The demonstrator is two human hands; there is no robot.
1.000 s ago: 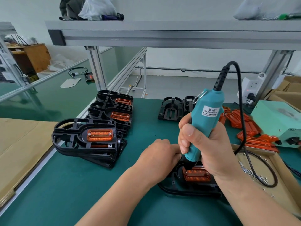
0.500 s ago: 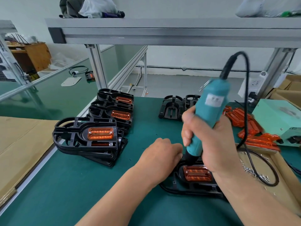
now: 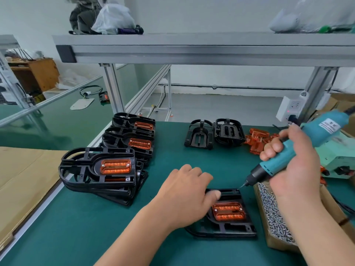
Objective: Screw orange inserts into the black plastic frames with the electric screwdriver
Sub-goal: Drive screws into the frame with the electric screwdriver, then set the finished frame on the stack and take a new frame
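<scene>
At the far left, a stack of finished frames [image 3: 98, 169] sits on the green mat. Near centre, the left hand [image 3: 184, 196] rests with loosely bent fingers on the black frame [image 3: 230, 227], which carries an orange insert [image 3: 228, 211]. The right hand [image 3: 294, 169] grasps the tilted electric screwdriver [image 3: 288, 156], whose bit is at the frame's far corner, beside the box of screws [image 3: 272, 214].

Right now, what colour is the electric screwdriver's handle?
The electric screwdriver is teal, with a dark nose; head view shows it best.
</scene>
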